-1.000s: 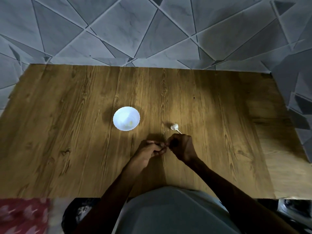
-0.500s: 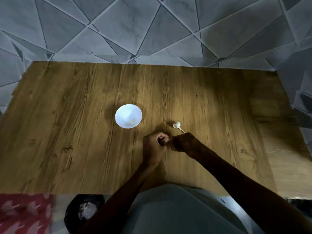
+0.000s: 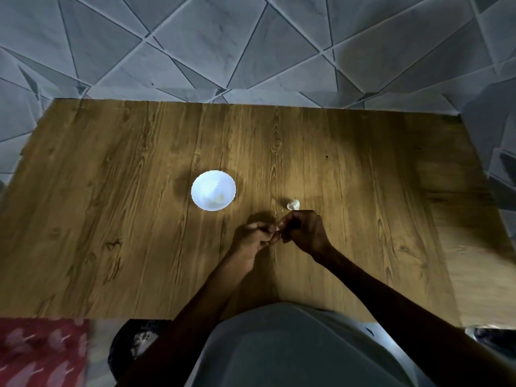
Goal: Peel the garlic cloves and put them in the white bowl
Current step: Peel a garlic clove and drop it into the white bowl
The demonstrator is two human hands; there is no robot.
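Curled fingers of the left hand (image 3: 252, 238) and right hand (image 3: 305, 233) pinch a small garlic clove (image 3: 277, 227) between them; its long axis is too small to tell. The white bowl (image 3: 196, 188) lies beyond-left of the fingers, nearer the left hand; a loose clove (image 3: 293, 204) lies just beyond the right.

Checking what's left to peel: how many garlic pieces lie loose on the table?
1: a pale garlic piece lies just beyond the right hand. It and the left hand pinch a small pale bit, mostly hidden; yellowish bits in the white bowl are too blurred to count.
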